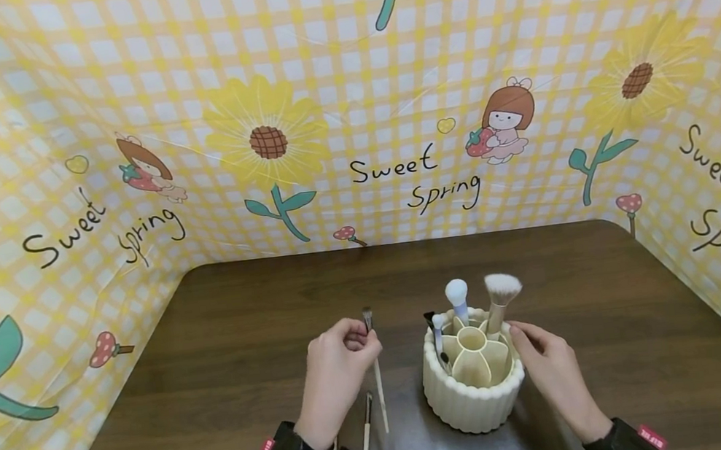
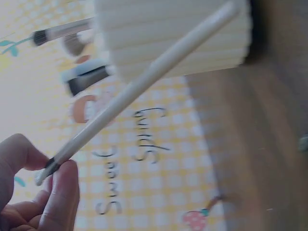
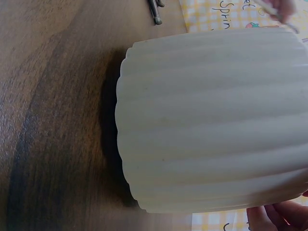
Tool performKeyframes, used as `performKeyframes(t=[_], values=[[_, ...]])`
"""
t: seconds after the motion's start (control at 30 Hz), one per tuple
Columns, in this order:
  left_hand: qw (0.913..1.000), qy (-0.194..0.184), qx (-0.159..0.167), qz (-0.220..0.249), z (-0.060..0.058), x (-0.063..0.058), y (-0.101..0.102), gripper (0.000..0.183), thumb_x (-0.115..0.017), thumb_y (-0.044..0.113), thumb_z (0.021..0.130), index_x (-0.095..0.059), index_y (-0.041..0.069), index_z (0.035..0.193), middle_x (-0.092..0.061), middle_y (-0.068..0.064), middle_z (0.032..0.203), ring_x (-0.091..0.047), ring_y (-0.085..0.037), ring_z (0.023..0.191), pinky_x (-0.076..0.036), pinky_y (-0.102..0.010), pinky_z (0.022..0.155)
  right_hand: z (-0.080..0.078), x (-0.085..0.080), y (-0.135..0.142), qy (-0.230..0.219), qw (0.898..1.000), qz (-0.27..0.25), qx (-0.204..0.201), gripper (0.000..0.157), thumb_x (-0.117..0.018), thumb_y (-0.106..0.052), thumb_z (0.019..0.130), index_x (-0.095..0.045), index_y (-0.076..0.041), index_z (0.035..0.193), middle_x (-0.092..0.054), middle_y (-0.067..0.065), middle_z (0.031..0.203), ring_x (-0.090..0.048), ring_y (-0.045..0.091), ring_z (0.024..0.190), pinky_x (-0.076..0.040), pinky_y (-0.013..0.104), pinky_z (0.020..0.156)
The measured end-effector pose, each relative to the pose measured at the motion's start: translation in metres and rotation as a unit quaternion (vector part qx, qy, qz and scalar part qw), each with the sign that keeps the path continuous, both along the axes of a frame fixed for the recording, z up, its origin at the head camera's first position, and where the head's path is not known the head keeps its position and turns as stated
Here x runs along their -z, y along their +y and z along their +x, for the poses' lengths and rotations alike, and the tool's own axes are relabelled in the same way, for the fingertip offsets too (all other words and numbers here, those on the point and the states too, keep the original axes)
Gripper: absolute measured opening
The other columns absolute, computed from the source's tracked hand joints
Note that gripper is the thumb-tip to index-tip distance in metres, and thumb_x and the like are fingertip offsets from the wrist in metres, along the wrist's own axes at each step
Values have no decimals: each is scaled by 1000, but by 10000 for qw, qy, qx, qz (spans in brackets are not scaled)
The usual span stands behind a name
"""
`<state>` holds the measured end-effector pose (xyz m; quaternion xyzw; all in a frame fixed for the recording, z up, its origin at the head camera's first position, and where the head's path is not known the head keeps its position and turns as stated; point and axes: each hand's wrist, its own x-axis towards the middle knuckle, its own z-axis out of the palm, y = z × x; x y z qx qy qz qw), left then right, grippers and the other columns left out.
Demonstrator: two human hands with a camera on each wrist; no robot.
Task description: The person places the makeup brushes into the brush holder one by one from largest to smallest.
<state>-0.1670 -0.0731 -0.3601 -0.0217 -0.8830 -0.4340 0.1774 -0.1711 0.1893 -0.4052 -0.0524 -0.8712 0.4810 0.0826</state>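
My left hand (image 1: 338, 359) pinches a thin makeup brush (image 1: 380, 391) near its bristle end, with thumb and fingertips. The brush's pale handle slants across the left wrist view and points down in the head view. To its right stands a cream, ribbed brush holder (image 1: 475, 407) with petal-shaped compartments. My right hand (image 1: 553, 362) holds the holder's right rim; part of its fingers is hidden behind the wall in the right wrist view. In the holder stand a wide fluffy brush (image 1: 503, 288), a round white-tipped brush (image 1: 456, 294) and small dark-tipped ones on the left.
Another slim brush (image 1: 366, 433) lies on the dark wooden table (image 1: 244, 310), close to my left wrist. Part of a further handle shows beside the wrist strap. A yellow checked cloth (image 1: 348, 109) with printed flowers rises around the table's back and sides.
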Motion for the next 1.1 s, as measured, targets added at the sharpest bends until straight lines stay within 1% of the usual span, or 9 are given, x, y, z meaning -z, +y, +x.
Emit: performKeyframes(t=[0.1, 0.2, 0.37, 0.53, 0.67, 0.73, 0.93, 1.1], values=[[9993, 278, -44, 262, 3, -13, 0, 5, -64, 10, 78, -67, 5, 80, -68, -3, 71, -60, -6, 63, -53, -26, 58, 0, -1, 0, -14, 10000, -28, 5, 51, -43, -39, 96, -60, 1, 124, -63, 22, 122, -57, 28, 111, -47, 37, 87], [9963, 611, 1, 600, 6, -21, 1, 5, -65, 8, 78, -67, 5, 82, -68, -4, 74, -63, -7, 66, -56, -27, 60, 0, -1, 0, -63, 10000, -40, 24, 53, -43, -41, 96, -59, 0, 124, -63, 21, 122, -56, 28, 112, -47, 37, 88], [9863, 1153, 165, 1171, 9, -29, 4, 6, -65, 3, 79, -66, 1, 84, -67, -8, 77, -67, -11, 69, -59, -29, 63, -1, -1, 0, -172, 9998, -66, 24, 55, -42, -43, 95, -58, 0, 125, -63, 21, 123, -57, 28, 112, -47, 38, 88], [9752, 1461, 316, 1630, 9, -33, 11, 7, -66, 1, 79, -65, -2, 86, -68, -11, 79, -68, -14, 69, -60, -29, 63, -1, -2, -1, -177, 9998, -95, 6, 56, -42, -44, 95, -58, 0, 125, -63, 21, 123, -56, 28, 112, -46, 39, 89], [9713, 1504, 482, 1778, 8, -32, 18, 8, -66, 1, 80, -65, -3, 87, -67, -12, 81, -67, -15, 72, -60, -30, 65, 0, -2, -1, -133, 9999, -77, 18, 55, -42, -43, 95, -59, 0, 125, -64, 21, 122, -57, 27, 110, -46, 36, 87], [9714, 1498, 545, 1757, 7, -29, 21, 8, -66, 1, 80, -64, -3, 88, -67, -11, 82, -67, -15, 73, -60, -30, 66, 1, -1, -1, -124, 9999, -74, 17, 55, -42, -43, 95, -59, 0, 124, -64, 21, 121, -57, 27, 110, -47, 36, 87], [9713, 1478, 758, 1704, 7, -21, 31, 8, -66, 2, 81, -64, -1, 88, -68, -10, 83, -68, -16, 76, -60, -30, 67, 0, 0, 0, -18, 10000, -98, -10, 54, -43, -42, 96, -59, 1, 124, -63, 22, 123, -56, 28, 112, -46, 39, 90], [9702, 1443, 1022, 1653, 6, -13, 38, 6, -65, 2, 82, -63, -1, 87, -67, -11, 84, -68, -15, 76, -60, -27, 67, 0, 2, 1, 76, 10000, -15, 9, 52, -43, -40, 96, -60, 1, 123, -64, 21, 121, -57, 27, 110, -47, 36, 87]])
